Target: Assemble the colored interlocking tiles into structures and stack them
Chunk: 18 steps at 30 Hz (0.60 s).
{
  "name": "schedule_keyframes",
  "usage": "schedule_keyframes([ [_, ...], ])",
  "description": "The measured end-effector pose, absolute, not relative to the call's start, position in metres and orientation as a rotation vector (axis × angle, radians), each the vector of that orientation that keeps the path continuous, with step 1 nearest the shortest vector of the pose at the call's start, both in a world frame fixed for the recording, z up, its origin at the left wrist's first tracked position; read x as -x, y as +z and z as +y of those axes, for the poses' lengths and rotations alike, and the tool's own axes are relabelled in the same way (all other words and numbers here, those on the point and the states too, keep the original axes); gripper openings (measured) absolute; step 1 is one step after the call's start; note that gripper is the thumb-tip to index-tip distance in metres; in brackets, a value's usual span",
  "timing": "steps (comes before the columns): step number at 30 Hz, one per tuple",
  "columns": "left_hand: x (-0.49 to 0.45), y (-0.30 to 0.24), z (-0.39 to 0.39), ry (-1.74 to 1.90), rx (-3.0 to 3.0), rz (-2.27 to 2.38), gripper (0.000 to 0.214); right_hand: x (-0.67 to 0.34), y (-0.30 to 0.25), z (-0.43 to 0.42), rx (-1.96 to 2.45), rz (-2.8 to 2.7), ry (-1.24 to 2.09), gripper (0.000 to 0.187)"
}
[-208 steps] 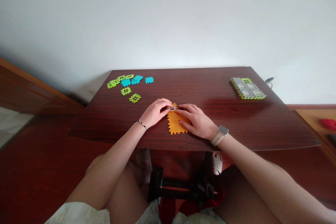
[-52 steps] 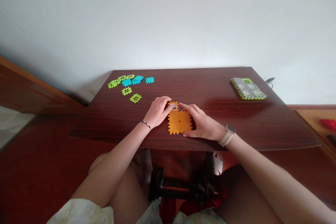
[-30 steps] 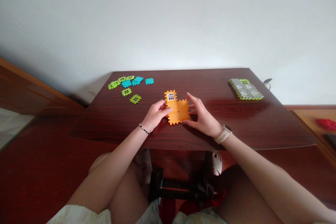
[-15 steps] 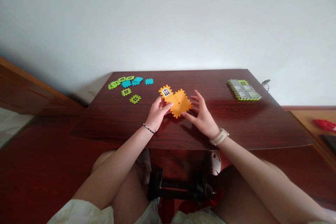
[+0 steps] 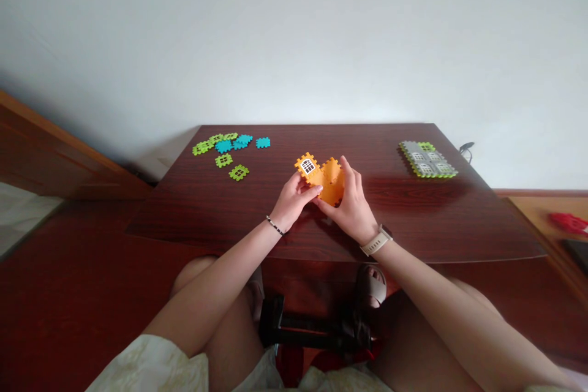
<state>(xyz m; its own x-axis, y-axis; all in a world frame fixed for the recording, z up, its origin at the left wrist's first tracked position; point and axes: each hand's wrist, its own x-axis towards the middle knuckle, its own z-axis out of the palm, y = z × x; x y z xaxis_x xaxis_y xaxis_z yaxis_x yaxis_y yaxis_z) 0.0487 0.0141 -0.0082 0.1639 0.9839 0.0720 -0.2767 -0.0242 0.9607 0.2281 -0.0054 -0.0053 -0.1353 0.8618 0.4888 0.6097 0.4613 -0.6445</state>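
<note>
Several orange interlocking tiles (image 5: pixel 331 182) are joined edge to edge and held above the table. One of them carries a white window (image 5: pixel 307 166) at the upper left. My left hand (image 5: pixel 293 197) is closed on the left part, its thumb on the near face. Around the right part, my right hand (image 5: pixel 351 202) is curled, thumb at the bottom edge and fingers along the right side. The right-hand tiles look bent at an angle to one another. The fingers behind the tiles are partly hidden.
On the dark wooden table (image 5: pixel 184 208), green window tiles (image 5: pixel 239 173) and blue tiles (image 5: pixel 224 146) lie loose at the far left. A flat grey and green tile panel (image 5: pixel 428 160) lies at the right. Behind the table rises a white wall (image 5: pixel 303 37).
My left hand has carried the orange tiles a little to the right. My right hand has closed in on their right side, and the tiles there now look more folded.
</note>
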Motion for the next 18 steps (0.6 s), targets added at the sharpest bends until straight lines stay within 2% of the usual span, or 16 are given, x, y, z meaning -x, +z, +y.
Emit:
schedule_keyframes([
  [4, -0.049, -0.006, 0.011, 1.171, -1.154, 0.812, 0.053, -0.231, -0.003, -0.006, 1.27, -1.809, 0.407, 0.107],
  [12, -0.047, -0.013, 0.009, 1.134, -1.342, 0.814, 0.041, -0.248, -0.001, 0.002, 1.299, -1.758, 0.404, 0.109],
  [18, -0.045, -0.009, 0.005, 1.025, -1.358, 0.867, 0.044, -0.271, 0.002, 0.016, 1.336, -1.723, 0.332, 0.109],
])
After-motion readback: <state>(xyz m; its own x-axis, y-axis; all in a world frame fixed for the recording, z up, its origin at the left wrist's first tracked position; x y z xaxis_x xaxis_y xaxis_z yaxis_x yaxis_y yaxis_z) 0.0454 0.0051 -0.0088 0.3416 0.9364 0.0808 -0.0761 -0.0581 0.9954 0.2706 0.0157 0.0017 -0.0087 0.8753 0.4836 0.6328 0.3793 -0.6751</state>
